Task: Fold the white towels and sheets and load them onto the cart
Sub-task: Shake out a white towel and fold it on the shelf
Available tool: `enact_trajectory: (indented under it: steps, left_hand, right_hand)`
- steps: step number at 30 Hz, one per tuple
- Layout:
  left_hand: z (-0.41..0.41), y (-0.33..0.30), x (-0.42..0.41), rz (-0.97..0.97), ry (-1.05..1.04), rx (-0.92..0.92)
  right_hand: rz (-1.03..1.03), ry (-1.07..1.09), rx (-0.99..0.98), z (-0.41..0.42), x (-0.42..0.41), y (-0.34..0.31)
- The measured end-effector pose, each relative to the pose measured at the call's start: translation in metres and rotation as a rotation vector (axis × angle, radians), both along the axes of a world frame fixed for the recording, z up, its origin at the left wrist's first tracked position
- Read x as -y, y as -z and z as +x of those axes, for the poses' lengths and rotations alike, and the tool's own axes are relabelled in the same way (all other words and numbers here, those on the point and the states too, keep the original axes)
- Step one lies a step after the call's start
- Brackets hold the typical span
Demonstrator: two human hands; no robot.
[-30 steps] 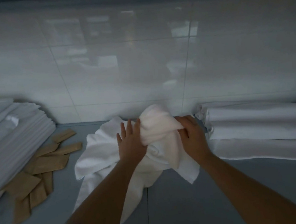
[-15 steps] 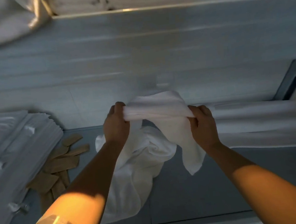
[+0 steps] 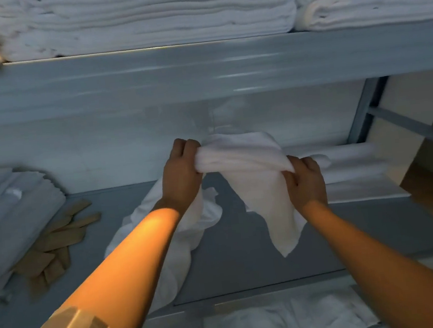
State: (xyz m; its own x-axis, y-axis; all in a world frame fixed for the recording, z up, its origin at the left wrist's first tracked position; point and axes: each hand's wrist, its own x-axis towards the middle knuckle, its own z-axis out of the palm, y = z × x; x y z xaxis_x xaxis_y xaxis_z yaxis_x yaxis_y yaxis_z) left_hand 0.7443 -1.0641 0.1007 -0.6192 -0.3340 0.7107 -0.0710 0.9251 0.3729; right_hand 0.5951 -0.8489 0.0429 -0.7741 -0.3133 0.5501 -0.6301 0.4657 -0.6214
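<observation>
We see the upper shelf [image 3: 200,69] bearing stacked towels [image 3: 146,13]. Below it, a white towel [image 3: 255,186] hangs above the lower shelf [image 3: 245,241] (gray), its top edge pinched by left hand [image 3: 182,178] and right hand [image 3: 305,181], each grip curled around cloth.

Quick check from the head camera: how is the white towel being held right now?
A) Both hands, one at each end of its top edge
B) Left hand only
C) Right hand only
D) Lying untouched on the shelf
A: the left hand and the right hand each grip the white towel, which hangs down between them above the shelf.
</observation>
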Motion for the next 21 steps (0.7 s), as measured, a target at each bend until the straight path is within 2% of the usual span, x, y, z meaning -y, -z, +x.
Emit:
enact_trajectory:
  steps: [5,8,13,17,19,21]
  left_hand:
    - [-0.029,0.010,-0.074,-0.036,-0.028,0.021]
    - [-0.048,0.042,-0.108,0.024,-0.088,0.136]
    - [-0.068,0.126,-0.136,0.068,-0.196,0.405]
    - [-0.074,0.193,-0.144,0.101,-0.280,0.775]
    - [-0.072,0.221,-0.143,0.145,-0.207,0.918]
    - [-0.068,0.241,-0.140,0.227,-0.040,0.998]
  right_hand:
    - [0.012,-0.030,0.044,-0.036,-0.054,0.019]
    - [0.071,-0.087,0.037,-0.058,-0.085,0.037]
    - [0.273,-0.146,0.090,-0.085,-0.114,0.082]
    - [0.475,-0.181,0.179,-0.095,-0.118,0.128]
    - [0.655,-0.195,0.192,-0.099,-0.118,0.154]
    - [0.829,-0.179,0.174,-0.099,-0.116,0.174]
